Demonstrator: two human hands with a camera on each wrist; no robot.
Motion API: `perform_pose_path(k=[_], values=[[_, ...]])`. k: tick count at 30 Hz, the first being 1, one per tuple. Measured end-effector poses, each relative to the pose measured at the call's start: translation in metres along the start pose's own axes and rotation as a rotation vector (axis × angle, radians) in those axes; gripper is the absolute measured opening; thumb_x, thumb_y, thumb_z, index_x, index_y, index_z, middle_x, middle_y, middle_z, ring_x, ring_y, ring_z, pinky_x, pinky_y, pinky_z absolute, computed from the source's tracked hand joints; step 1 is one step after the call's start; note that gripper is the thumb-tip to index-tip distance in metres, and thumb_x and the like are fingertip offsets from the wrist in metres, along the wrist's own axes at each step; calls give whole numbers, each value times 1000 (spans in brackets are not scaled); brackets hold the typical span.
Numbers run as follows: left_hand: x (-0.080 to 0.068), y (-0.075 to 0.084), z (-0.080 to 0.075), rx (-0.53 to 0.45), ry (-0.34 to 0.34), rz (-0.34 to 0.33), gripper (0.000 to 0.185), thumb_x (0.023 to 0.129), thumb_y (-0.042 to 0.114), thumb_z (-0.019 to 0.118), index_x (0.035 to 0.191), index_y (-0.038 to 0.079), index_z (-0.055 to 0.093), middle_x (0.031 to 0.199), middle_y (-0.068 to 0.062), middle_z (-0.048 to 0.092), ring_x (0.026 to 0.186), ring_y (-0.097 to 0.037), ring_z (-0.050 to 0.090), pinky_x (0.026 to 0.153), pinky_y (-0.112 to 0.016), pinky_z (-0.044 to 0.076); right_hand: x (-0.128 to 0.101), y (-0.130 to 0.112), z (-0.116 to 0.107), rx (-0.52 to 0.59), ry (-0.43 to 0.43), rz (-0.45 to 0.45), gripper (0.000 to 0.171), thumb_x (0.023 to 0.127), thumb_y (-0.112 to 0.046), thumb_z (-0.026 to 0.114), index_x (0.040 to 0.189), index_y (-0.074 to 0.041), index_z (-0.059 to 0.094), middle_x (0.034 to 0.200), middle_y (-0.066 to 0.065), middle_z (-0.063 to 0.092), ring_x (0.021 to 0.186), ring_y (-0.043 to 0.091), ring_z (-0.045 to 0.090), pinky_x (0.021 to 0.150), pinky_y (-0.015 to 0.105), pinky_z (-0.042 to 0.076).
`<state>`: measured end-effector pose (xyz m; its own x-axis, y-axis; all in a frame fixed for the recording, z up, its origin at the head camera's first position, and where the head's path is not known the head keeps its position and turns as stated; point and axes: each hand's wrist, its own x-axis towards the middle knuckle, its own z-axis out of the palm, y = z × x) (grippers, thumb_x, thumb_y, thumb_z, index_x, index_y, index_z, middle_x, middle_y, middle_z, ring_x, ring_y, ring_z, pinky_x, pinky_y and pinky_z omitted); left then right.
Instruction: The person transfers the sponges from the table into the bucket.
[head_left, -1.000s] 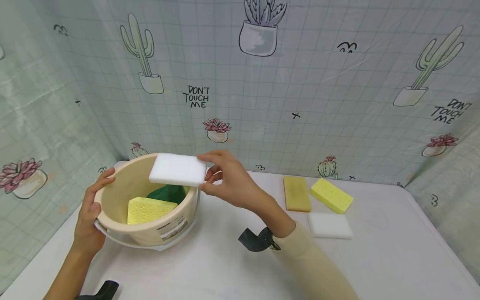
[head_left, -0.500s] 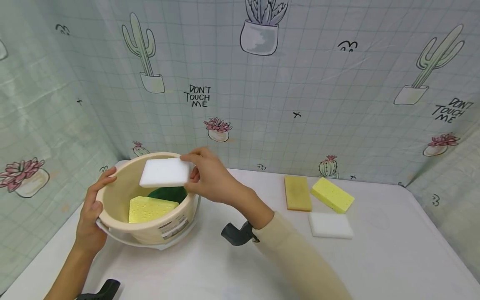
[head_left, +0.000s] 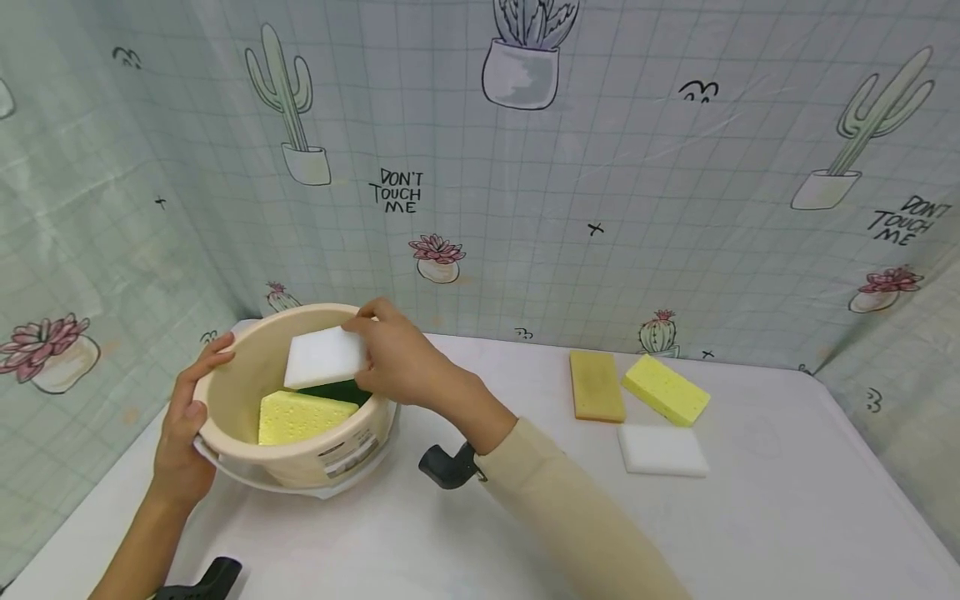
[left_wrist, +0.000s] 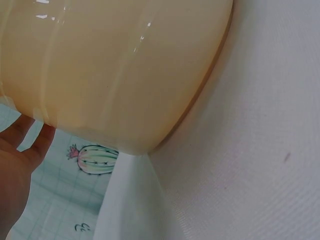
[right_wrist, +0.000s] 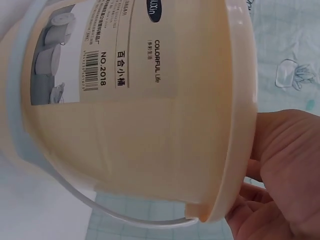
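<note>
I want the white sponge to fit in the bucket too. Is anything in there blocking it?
Partly. The right hand holds the white sponge inside the bucket's rim. Right under it lie a yellow sponge and a green thing, so it would probably land on those, not on the bottom. Nothing covers the opening.

A: Bucket: cream plastic, smooth, glossy, glints on wall; printed paper label, slick.
B: White sponge: fine foam, matt, no visible pores. Yellow sponge: open-pored, rough.
A: Bench: white cloth cover, matt, fine weave. Backdrop: thin printed sheet, creased, faint sheen.
</note>
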<state>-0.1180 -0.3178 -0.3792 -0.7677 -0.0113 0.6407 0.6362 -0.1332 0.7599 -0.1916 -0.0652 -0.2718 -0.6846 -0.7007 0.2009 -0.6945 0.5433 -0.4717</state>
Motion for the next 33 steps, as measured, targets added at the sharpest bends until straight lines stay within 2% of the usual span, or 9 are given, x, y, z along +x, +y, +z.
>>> perform_pose_path(k=[4,12,18,23,27,33], values=[[0,0,0,-10,2,8,49,95,20,38,139,-3,39,153,-15,16,140,-27,9,110,-24,18,2,-2,0,-57,-46,-8,56,79,-3,71,133,-7,55,133,9,44,108,16,51,80,15,42],[0,1,0,-9,13,-1,49,95,21,39,138,-3,40,153,-15,17,141,-26,8,110,-24,17,1,3,-3,85,-66,-39,55,79,-2,72,132,-5,56,130,8,46,80,9,52,65,13,43],[0,1,1,6,20,-14,50,94,21,38,139,-2,40,154,-14,17,140,-26,9,109,-24,18,1,0,-2,51,-46,-36,55,80,-3,71,133,-5,56,132,9,45,78,8,52,64,12,43],[0,2,0,36,16,-28,50,94,21,37,139,0,39,154,-13,16,140,-26,11,107,-22,24,2,-3,1,-5,-4,-3,54,81,-4,70,134,-5,55,134,10,44,91,11,53,69,11,42],[0,2,1,32,17,-28,49,95,21,37,139,0,39,154,-13,17,140,-26,11,107,-23,24,3,-4,3,-42,-2,2,55,81,-5,72,134,-7,56,133,8,45,104,14,52,77,12,43],[0,2,1,30,22,-30,49,95,22,38,139,0,40,154,-13,17,140,-26,10,108,-23,21,6,-5,6,-69,-20,-12,56,81,-6,72,134,-8,55,133,7,45,108,13,51,81,13,42]])
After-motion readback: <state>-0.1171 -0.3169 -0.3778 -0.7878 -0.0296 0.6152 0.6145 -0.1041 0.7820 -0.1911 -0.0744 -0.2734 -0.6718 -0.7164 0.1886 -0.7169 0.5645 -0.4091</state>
